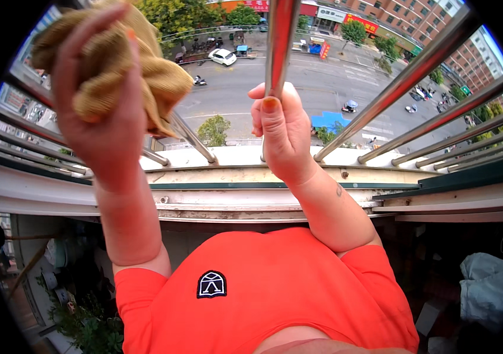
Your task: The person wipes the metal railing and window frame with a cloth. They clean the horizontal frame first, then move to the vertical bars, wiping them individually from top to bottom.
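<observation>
A crumpled mustard-brown cloth point(160, 82) is bunched in my left hand point(104, 127), raised at the upper left and slightly blurred. Whether the cloth touches a bar behind it is hidden. My right hand point(287, 135) is closed round an upright shiny metal bar point(279, 47) in the middle, its thumb lying along the near side of the bar. The bar reflects red on its surface.
More metal bars point(405, 71) fan out on both sides above a white window sill point(233, 158) with a window track. Far below lies a street point(228, 94) with a white car point(222, 56). Plants point(86, 324) stand at lower left; pale fabric point(490, 286) lies at lower right.
</observation>
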`<control>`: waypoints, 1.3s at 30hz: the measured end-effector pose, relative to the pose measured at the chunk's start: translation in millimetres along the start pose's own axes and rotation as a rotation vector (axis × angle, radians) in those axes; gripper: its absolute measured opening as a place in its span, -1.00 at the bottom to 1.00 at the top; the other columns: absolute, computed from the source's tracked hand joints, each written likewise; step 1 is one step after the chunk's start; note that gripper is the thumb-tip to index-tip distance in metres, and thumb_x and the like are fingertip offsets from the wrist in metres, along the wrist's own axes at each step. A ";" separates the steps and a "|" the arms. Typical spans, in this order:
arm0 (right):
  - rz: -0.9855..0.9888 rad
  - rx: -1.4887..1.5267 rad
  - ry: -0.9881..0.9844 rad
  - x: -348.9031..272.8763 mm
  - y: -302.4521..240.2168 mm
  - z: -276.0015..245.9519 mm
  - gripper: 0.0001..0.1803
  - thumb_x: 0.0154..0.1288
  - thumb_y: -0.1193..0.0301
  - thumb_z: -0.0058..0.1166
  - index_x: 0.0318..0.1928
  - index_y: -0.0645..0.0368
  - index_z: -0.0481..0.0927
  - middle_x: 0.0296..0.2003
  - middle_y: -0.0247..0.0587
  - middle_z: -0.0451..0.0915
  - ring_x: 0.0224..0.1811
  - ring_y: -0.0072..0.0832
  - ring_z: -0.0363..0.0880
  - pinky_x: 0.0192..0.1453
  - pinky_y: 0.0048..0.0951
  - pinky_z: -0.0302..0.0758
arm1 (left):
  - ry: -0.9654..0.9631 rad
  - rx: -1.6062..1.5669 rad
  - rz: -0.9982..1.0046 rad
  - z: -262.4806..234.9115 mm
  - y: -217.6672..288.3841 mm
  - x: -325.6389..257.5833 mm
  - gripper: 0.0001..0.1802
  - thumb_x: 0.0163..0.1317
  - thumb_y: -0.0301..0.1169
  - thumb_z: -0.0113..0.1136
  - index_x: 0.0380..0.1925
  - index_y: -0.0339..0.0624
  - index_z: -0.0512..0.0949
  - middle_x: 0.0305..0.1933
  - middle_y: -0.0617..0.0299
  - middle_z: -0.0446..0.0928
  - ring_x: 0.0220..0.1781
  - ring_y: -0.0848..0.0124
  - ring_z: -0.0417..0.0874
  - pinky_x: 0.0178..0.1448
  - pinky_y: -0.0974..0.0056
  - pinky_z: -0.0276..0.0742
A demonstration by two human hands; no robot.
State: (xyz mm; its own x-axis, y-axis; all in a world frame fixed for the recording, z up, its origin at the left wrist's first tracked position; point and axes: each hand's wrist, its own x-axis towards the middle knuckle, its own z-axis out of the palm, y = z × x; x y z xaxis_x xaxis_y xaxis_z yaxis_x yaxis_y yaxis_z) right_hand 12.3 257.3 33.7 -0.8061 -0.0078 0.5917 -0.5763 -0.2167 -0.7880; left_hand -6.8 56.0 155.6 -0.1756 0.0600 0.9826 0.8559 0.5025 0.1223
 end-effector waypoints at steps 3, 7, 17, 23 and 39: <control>0.014 0.012 -0.026 0.9 -4.2 1.5 -0.69 0.62 0.17 -0.06 -0.04 0.20 0.46 -0.44 -0.42 0.39 -0.44 -0.67 0.31 -0.32 -0.56 0.37 | 0.228 0.158 -0.227 17.0 24.7 33.4 -0.72 0.30 -0.43 0.39 0.00 -0.14 0.69 0.10 0.22 0.69 0.09 0.38 0.71 0.23 0.28 0.63; 0.017 -0.034 -0.046 1.0 -11.1 5.9 -0.69 0.61 0.16 -0.05 -0.05 0.19 0.44 -0.45 -0.37 0.40 -0.45 -0.62 0.34 -0.33 -0.52 0.40 | 0.141 0.094 -0.140 8.1 4.9 20.5 -0.64 0.20 -0.67 0.33 0.01 -0.17 0.66 0.08 0.28 0.66 0.09 0.46 0.66 0.25 0.37 0.57; 0.052 -0.030 -0.023 -0.4 -8.3 -1.9 -0.73 0.62 0.22 -0.05 -0.03 0.20 0.44 -0.39 -0.34 0.42 -0.42 -0.62 0.35 -0.31 -0.51 0.40 | -0.203 0.191 -0.147 20.9 1.1 -123.3 -0.51 0.00 -0.64 0.39 0.00 -0.17 0.56 -0.07 0.10 0.56 -0.04 0.12 0.56 0.06 0.10 0.52; 0.040 -0.042 -0.024 0.3 -6.4 -1.1 -0.71 0.63 0.21 -0.08 -0.01 0.20 0.46 -0.37 -0.35 0.43 -0.41 -0.62 0.36 -0.30 -0.51 0.40 | -0.308 0.174 -0.260 15.0 5.0 -140.4 -0.45 -0.09 -0.65 0.39 0.00 -0.11 0.59 -0.13 0.10 0.55 -0.07 0.10 0.56 0.03 0.11 0.53; 0.042 -0.035 -0.022 -0.5 -11.3 0.8 -0.70 0.62 0.19 -0.05 -0.04 0.20 0.45 -0.40 -0.35 0.41 -0.42 -0.61 0.34 -0.30 -0.50 0.40 | 0.134 0.142 -0.201 15.0 13.2 27.9 -0.63 0.21 -0.67 0.28 0.03 -0.16 0.63 0.05 0.29 0.68 0.04 0.43 0.69 0.26 0.33 0.59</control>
State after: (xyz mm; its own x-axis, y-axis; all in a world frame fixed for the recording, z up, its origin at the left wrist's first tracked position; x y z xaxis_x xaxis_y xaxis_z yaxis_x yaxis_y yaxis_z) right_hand 19.4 259.0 42.5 -0.8265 -0.0373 0.5616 -0.5471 -0.1811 -0.8172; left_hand -7.8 77.2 182.5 -0.2610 -0.1630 0.9515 0.7317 0.6095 0.3051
